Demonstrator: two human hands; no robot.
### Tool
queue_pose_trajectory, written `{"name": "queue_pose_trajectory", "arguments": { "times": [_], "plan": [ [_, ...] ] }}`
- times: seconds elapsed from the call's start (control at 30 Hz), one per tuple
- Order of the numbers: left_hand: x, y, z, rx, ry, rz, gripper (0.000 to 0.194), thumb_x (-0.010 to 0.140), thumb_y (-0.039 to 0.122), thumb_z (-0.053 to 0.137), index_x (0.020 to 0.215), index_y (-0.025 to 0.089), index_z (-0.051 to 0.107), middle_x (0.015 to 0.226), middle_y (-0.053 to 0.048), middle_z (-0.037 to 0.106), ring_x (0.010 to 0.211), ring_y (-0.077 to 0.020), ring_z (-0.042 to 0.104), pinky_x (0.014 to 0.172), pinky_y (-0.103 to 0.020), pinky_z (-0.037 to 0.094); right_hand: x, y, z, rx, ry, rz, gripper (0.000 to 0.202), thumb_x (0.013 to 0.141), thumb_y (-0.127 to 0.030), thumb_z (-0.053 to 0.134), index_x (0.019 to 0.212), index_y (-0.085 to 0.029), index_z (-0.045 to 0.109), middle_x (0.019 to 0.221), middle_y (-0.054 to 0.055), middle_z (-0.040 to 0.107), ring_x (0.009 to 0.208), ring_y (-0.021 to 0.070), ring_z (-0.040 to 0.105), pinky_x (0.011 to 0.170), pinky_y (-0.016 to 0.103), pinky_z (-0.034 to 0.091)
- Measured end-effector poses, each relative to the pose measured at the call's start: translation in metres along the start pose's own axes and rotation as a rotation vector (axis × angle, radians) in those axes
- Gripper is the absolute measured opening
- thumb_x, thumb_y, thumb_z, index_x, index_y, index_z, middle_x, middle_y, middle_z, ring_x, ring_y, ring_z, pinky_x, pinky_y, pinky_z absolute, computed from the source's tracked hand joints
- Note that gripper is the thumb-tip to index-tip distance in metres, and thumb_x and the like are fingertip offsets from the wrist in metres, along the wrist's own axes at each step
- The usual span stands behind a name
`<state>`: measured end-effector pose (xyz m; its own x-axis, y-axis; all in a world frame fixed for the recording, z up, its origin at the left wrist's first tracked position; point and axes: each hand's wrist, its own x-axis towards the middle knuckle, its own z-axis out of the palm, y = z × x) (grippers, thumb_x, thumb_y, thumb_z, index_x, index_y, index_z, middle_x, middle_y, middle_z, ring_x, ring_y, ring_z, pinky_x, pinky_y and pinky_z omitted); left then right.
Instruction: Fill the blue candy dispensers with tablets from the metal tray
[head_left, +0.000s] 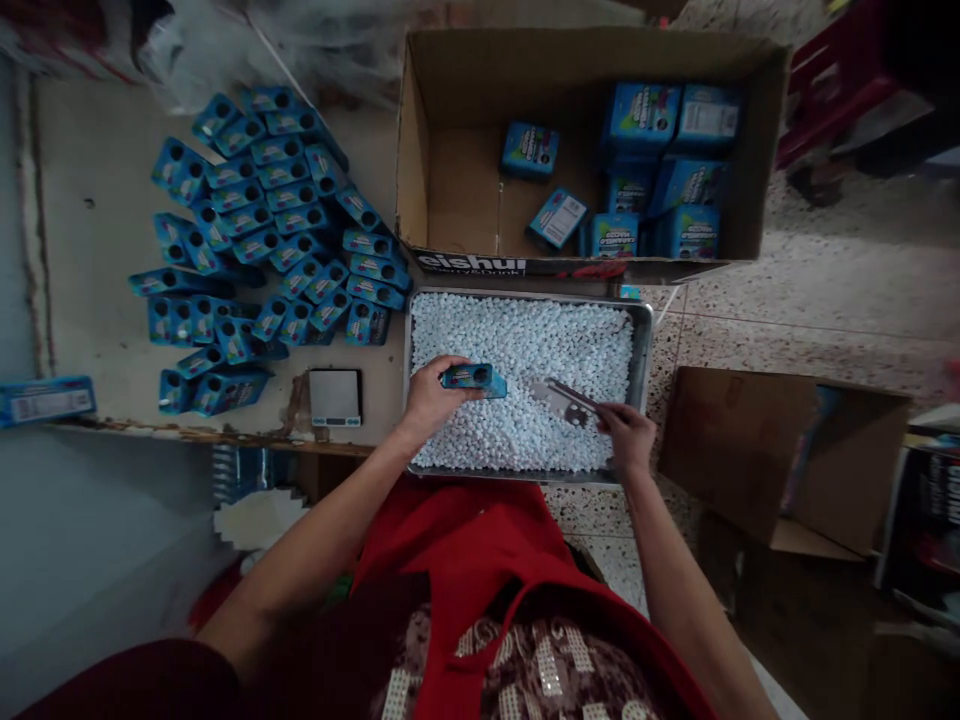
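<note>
A metal tray (642,400) full of small pale blue-white candies lies in front of me. Over its left part, my left hand (436,400) is closed round a small blue box (469,377), which lies on its side with one end turned to the right. My right hand (630,436) grips the handle of a metal scoop (562,400) at the tray's right side. The scoop's blade is low over the candies, a short way right of the box, and a few candies show on it.
Many blue boxes (255,215) with round holes cover the table at the left, near a small scale (335,392). Beyond the tray, a cardboard box (465,210) holds several blue packs (643,115). Another open carton (724,450) stands at the right.
</note>
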<state>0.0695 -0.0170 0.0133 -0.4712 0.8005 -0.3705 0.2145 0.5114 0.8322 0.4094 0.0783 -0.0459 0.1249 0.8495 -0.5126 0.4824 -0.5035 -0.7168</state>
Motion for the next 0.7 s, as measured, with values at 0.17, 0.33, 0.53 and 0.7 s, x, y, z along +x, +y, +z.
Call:
{"name": "queue_pose_trajectory", "arguments": {
  "times": [0.17, 0.33, 0.53, 0.7],
  "plan": [
    [-0.01, 0.009, -0.011, 0.119, 0.087, 0.089, 0.04, 0.062, 0.022, 0.091, 0.099, 0.022, 0.075, 0.101, -0.003, 0.069, 0.096, -0.0207, 0.066, 0.088, -0.034, 0.053, 0.004, -0.027, 0.086, 0.32, -0.28, 0.109, 0.038, 0.06, -0.044, 0.085, 0.08, -0.015, 0.073, 0.055, 0.0, 0.065, 0.048, 0.0123, 0.058, 0.047, 0.024, 0.045],
    [-0.015, 0.012, -0.023, 0.343, 0.122, 0.141, 0.032, 0.065, 0.015, 0.086, 0.095, 0.022, 0.075, 0.098, -0.004, 0.067, 0.095, -0.0231, 0.065, 0.087, -0.035, 0.052, -0.007, -0.069, 0.06, 0.383, -0.458, 0.136, 0.034, 0.058, -0.038, 0.09, 0.079, -0.016, 0.074, 0.061, 0.0, 0.067, 0.048, 0.0089, 0.054, 0.044, 0.021, 0.04],
    [-0.013, 0.018, -0.01, 0.406, 0.082, 0.242, 0.029, 0.067, 0.014, 0.083, 0.094, 0.022, 0.074, 0.095, -0.004, 0.066, 0.093, -0.0239, 0.063, 0.086, -0.036, 0.051, -0.035, -0.139, 0.022, 0.203, -0.502, -0.034, 0.025, 0.069, -0.036, 0.084, 0.084, -0.016, 0.08, 0.058, 0.001, 0.066, 0.047, 0.0094, 0.052, 0.044, 0.023, 0.04],
    [-0.016, 0.024, 0.001, 0.372, 0.053, 0.274, 0.027, 0.071, 0.01, 0.077, 0.096, 0.021, 0.073, 0.097, -0.006, 0.067, 0.095, -0.0242, 0.062, 0.086, -0.036, 0.05, -0.061, -0.191, 0.019, -0.142, -0.417, -0.29, 0.014, 0.078, -0.026, 0.072, 0.084, -0.018, 0.081, 0.053, 0.0, 0.063, 0.046, 0.0118, 0.054, 0.046, 0.025, 0.041]
  ]
}}
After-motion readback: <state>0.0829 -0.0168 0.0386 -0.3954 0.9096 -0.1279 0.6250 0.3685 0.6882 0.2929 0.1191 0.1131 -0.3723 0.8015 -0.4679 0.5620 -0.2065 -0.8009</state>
